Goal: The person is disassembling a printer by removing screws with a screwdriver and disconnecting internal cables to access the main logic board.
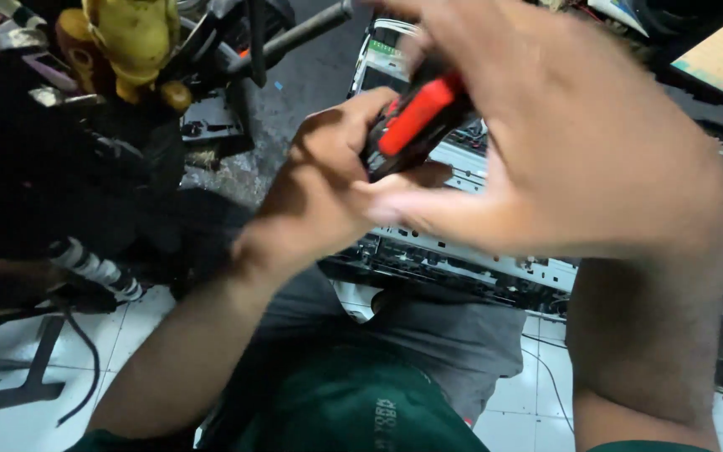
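A small red and black tool handle (416,117) sits between both hands, close to the camera. My left hand (320,188) grips its lower end with thumb and fingers. My right hand (579,142) wraps over its top, fingers spread and blurred; the handle's upper end is hidden under it. Below the hands lies an opened grey electronic unit (479,251) with metal frame and circuit parts, resting near my lap.
A yellow toy-like object (131,42) and dark clutter fill the upper left. A black-and-white striped cable (94,268) and black cords lie on the white tiled floor (10,402). A dark metal rod (294,38) crosses the top. My grey shorts and green shirt fill the bottom.
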